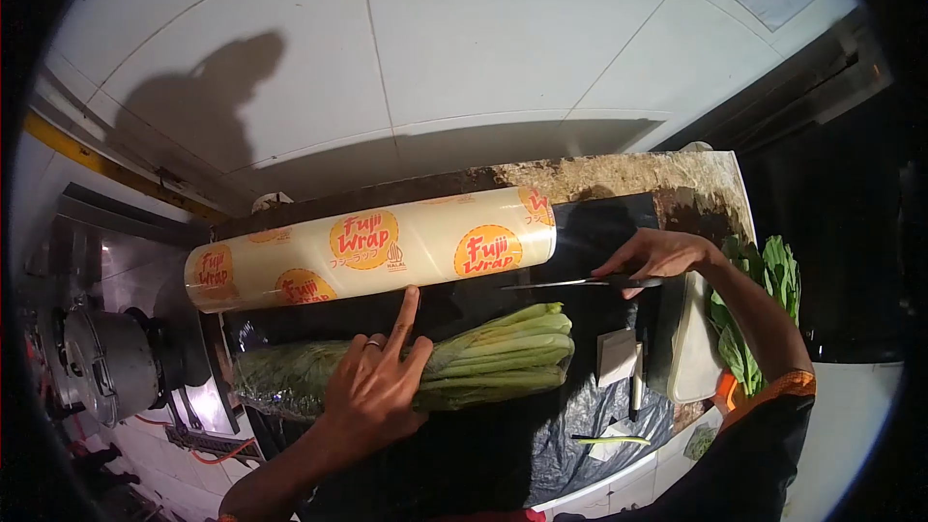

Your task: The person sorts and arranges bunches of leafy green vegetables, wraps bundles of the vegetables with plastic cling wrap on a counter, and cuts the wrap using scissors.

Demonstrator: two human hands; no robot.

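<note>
A bundle of long-stemmed leafy greens [503, 353], its leafy end in clear plastic film, lies across the dark work surface. My left hand [377, 382] rests over its middle, gripping it from above. One finger stretches out to the lower edge of the Fuji Wrap cling film roll [367, 242], which lies just behind the bundle. To the right, my right hand [652, 261] is closed around the black handle of a knife [556, 284]. The thin blade points left, between the roll and the cut stem ends, apart from both.
Right of the bundle lie small pale packets [617, 358] and a loose green stalk [611, 440] on black plastic. A pale tray [694, 343] and more leafy greens [781, 275] are under my right arm. A metal pot [111, 367] stands left; a tiled wall [464, 48] rises behind.
</note>
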